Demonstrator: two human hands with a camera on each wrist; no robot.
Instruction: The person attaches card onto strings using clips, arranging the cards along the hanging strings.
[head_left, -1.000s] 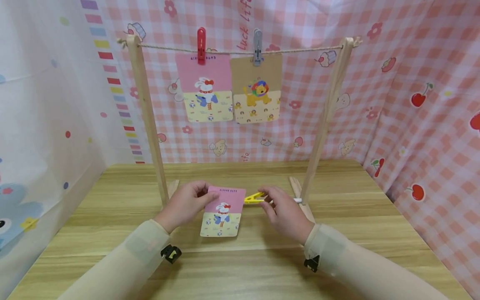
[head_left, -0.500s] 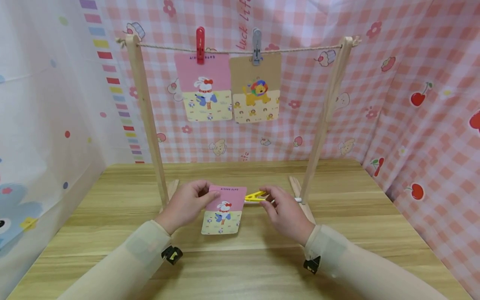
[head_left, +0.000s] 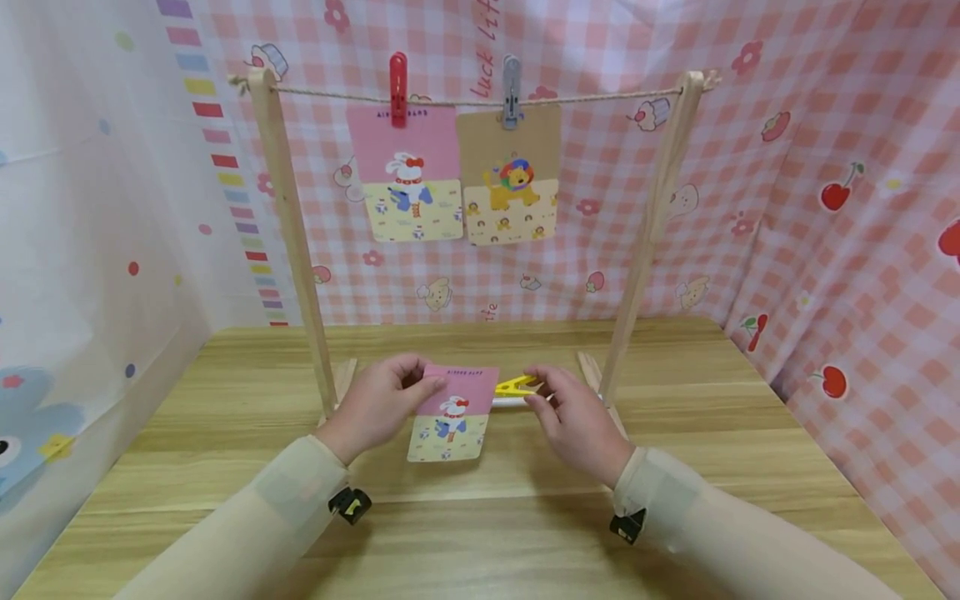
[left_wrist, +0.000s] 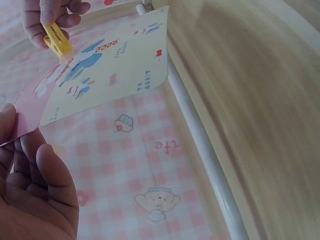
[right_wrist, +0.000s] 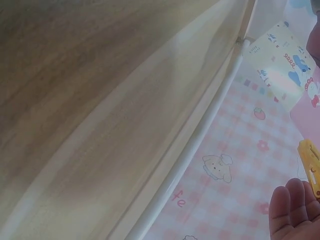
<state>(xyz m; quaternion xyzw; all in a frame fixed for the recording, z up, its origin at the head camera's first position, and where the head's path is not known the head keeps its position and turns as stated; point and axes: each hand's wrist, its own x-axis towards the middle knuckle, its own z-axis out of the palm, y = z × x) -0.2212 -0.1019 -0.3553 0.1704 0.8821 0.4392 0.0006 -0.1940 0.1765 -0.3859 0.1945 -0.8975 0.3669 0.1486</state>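
Note:
My left hand [head_left: 382, 407] pinches the upper left corner of a pink and cream rabbit card [head_left: 448, 433], holding it above the table. In the left wrist view the card [left_wrist: 115, 75] is seen tilted, its pink end between thumb and fingers. Just right of the card, my right hand [head_left: 577, 421] holds a yellow clothespin [head_left: 514, 386] by its handle end. The clothespin's tip lies close to the card's right edge; whether they touch, I cannot tell. In the right wrist view the yellow clothespin [right_wrist: 310, 165] shows only partly at the frame's edge.
A rope [head_left: 600, 98] runs between two wooden posts [head_left: 294, 225]. From it hang another rabbit card [head_left: 408, 200] under a red clothespin [head_left: 398, 87] and a lion card [head_left: 512, 208] under a grey clothespin [head_left: 512, 92]. A white bar [left_wrist: 200, 135] spans the stand's base.
Both hands have risen slightly, moving a little away from me and to the right with the rabbit card and yellow clothespin. The hanging cards stay in place.

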